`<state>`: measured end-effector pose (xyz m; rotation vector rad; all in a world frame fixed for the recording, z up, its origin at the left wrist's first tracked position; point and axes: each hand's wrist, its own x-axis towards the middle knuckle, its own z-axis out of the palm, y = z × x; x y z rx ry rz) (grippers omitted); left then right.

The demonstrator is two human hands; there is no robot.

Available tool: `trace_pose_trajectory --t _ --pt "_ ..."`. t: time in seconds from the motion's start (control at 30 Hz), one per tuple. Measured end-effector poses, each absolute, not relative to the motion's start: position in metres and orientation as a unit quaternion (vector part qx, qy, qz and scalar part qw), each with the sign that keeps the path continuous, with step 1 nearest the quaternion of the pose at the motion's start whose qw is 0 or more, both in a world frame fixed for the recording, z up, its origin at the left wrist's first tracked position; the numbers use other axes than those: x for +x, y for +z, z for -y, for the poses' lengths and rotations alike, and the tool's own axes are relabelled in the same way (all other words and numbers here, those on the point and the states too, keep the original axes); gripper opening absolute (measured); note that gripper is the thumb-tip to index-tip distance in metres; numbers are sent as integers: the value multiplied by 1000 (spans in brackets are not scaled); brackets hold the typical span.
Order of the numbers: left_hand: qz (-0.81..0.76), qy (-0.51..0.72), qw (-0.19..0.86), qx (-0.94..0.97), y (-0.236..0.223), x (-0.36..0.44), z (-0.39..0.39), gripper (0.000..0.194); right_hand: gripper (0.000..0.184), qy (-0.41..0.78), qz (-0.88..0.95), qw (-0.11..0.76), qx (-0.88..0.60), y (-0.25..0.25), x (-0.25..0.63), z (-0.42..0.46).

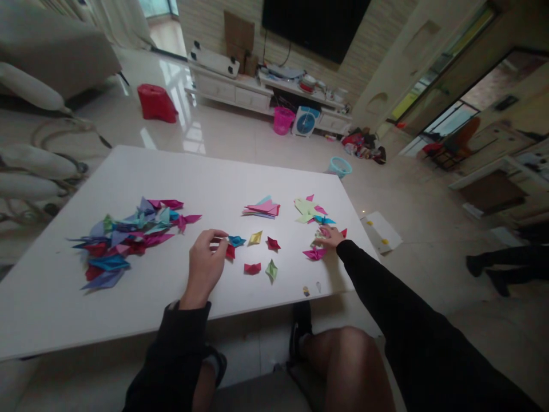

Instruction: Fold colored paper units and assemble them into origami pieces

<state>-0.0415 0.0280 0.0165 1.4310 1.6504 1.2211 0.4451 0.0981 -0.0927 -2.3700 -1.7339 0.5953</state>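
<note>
My left hand is closed in a pinch at the left tip of a blue folded paper boat. A red folded paper piece lies just under it. Beside them are a gold paper boat, a dark red one, a red one and a green one. My right hand reaches down at the right, its fingers curled around something pale that I cannot make out. Near it are a magenta folded piece, a blue one and a pale green one.
The white table bears a large heap of folded paper cranes at left and a stack of flat folded paper at the back. Two small objects lie by the front edge. Beyond stand a blue basket and a red stool.
</note>
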Motion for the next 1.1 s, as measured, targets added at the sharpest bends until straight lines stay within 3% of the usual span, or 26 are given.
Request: trace_pose_trajectory --t 0.1,0.27,0.37,0.77,1.1 --pt "-622 469 317 541 17 -46 -27 13 71 185 608 62 -770 -96 426 -89" --pt "-616 482 318 536 18 -53 -23 13 31 151 643 69 -747 -92 405 -74" --pt "-615 489 322 529 21 -57 -21 13 21 130 657 78 -738 -84 399 -69" --pt "-576 538 352 504 22 -60 -20 13 18 103 708 166 -679 -19 353 -93" --pt "-572 553 350 494 30 -71 -16 14 21 201 829 238 -464 -24 107 -166"
